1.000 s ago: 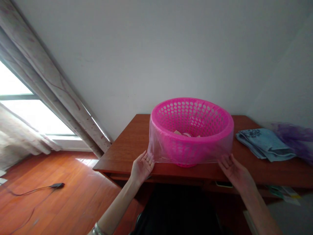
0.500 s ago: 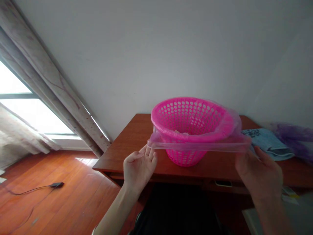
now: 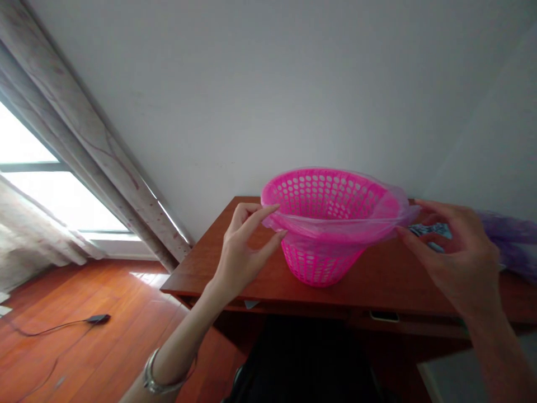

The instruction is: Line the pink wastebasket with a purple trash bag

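Note:
A pink plastic basket [image 3: 323, 263] with a holed wall stands upright on the wooden desk. A thin, see-through pinkish-purple plastic bag [image 3: 335, 228] lies over its rim, its edge drawn across the front. At the left side of the rim is my left hand [image 3: 245, 246], thumb and forefinger apart, fingertips by the bag's edge. On the opposite side my right hand [image 3: 461, 246] has its fingers around a pulled-out corner of the bag; the exact grip is partly hidden. The basket's bottom inside is out of sight.
The brown desk [image 3: 210, 263] stands against a grey wall. Behind my right hand lie a folded blue cloth [image 3: 438, 230] and crumpled purple plastic [image 3: 512, 235]. A phone-like object [image 3: 384, 316] sits at the desk's front. A black adapter with cable [image 3: 98, 319] is on the floor.
Both hands have risen to the rim and turned. The bag's stretched edge, which hung in front of the basket, now lies higher, along the rim. The left fingers have spread around the rim.

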The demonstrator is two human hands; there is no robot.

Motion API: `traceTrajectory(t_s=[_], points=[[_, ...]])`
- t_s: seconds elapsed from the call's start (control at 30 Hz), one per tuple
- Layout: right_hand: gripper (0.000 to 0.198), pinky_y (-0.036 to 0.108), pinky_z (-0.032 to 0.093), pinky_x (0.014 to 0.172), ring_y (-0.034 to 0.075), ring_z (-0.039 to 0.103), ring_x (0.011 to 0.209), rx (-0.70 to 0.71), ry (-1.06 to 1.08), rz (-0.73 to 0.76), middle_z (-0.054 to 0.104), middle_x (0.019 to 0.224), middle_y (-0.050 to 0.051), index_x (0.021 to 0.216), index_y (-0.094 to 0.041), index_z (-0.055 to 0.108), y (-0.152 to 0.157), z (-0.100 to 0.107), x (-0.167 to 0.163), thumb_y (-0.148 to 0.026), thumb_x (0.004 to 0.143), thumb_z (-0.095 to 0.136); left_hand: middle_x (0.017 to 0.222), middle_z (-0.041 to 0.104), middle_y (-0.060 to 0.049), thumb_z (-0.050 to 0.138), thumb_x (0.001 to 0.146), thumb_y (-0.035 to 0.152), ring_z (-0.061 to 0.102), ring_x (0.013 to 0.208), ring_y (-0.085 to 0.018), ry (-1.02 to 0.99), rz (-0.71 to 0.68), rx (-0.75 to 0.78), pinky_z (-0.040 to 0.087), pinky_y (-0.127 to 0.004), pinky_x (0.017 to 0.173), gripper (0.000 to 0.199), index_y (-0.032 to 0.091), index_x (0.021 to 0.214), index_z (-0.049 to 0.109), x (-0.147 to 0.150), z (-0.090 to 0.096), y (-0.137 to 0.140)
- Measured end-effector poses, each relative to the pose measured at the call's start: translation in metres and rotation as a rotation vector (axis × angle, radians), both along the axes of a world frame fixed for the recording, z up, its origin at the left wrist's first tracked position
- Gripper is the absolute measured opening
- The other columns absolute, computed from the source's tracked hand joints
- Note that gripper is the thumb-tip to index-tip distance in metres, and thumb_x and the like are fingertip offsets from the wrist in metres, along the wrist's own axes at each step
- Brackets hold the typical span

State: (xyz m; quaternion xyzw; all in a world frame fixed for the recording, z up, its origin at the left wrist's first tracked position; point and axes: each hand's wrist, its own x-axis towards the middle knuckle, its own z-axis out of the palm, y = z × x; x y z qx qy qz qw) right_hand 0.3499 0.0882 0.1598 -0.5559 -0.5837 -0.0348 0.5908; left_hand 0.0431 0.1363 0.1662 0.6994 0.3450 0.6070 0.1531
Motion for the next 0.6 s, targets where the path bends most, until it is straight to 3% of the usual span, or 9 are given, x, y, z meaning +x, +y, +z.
traceTrajectory(t_s=[0.1, 0.17, 0.27, 0.43, 0.53, 0.6], points=[[0.021, 0.038, 0.05, 0.086, 0.022, 0.058, 0.097, -0.03, -0.241, -0.044, 0.058, 0.112, 0.006, 0.101, -0.03, 0.069, 0.007, 0.013, 0.01, -0.041, 0.083, 0.064, 0.086, 0.055, -0.002, 0.078, 0.07, 0.018, 0.052, 0.088, -0.018, 0.072, 0.055, -0.012, 0.047, -0.032, 0.087, 0.016, 0.026, 0.084, 0.077, -0.003, 0.012, 0.002], [0.015, 0.036, 0.049, 0.087, 0.02, 0.059, 0.093, -0.034, -0.256, 0.015, 0.061, 0.107, 0.005, 0.089, -0.027, 0.069, 0.013, 0.023, 0.018, -0.039, 0.084, 0.063, 0.089, 0.057, -0.003, 0.078, 0.068, 0.019, 0.053, 0.091, -0.02, 0.085, 0.02, -0.03, 0.046, -0.033, 0.089, 0.009, 0.024, 0.075, 0.076, -0.007, 0.02, 0.006], [0.016, 0.03, 0.049, 0.078, 0.016, 0.061, 0.082, -0.143, -0.072, 0.162, 0.067, 0.095, 0.003, 0.086, -0.023, 0.069, 0.026, 0.036, 0.025, -0.038, 0.081, 0.066, 0.089, 0.062, -0.005, 0.078, 0.068, 0.019, 0.057, 0.091, -0.02, 0.048, -0.118, -0.128, 0.047, -0.03, 0.087, 0.005, 0.02, 0.07, 0.073, -0.01, 0.035, 0.015], [0.018, 0.021, 0.042, 0.057, 0.009, 0.051, 0.06, -0.292, 0.404, 0.518, 0.056, 0.065, 0.0, 0.075, -0.015, 0.066, 0.06, 0.063, 0.028, -0.029, 0.068, 0.074, 0.065, 0.057, -0.002, 0.068, 0.079, 0.026, 0.054, 0.06, -0.014, -0.052, -0.37, -0.54, 0.045, -0.026, 0.059, 0.012, 0.015, 0.074, 0.068, -0.01, 0.064, 0.053], [0.017, 0.019, 0.022, 0.042, 0.003, 0.03, 0.045, -0.439, 0.491, 0.63, 0.036, 0.052, -0.006, 0.065, -0.015, 0.057, 0.087, 0.077, 0.039, -0.025, 0.067, 0.07, 0.058, 0.049, 0.0, 0.067, 0.079, 0.029, 0.047, 0.053, -0.011, 0.008, -0.405, -0.719, 0.04, -0.026, 0.054, 0.016, 0.015, 0.072, 0.063, -0.016, 0.081, 0.089], [0.023, 0.021, 0.01, 0.04, 0.003, 0.017, 0.041, -0.59, 0.434, 0.648, 0.027, 0.049, -0.008, 0.062, -0.018, 0.049, 0.105, 0.081, 0.057, -0.028, 0.072, 0.067, 0.053, 0.039, 0.002, 0.067, 0.08, 0.031, 0.039, 0.049, -0.009, 0.127, -0.386, -0.77, 0.037, -0.027, 0.054, 0.023, 0.016, 0.064, 0.058, -0.026, 0.09, 0.114]])
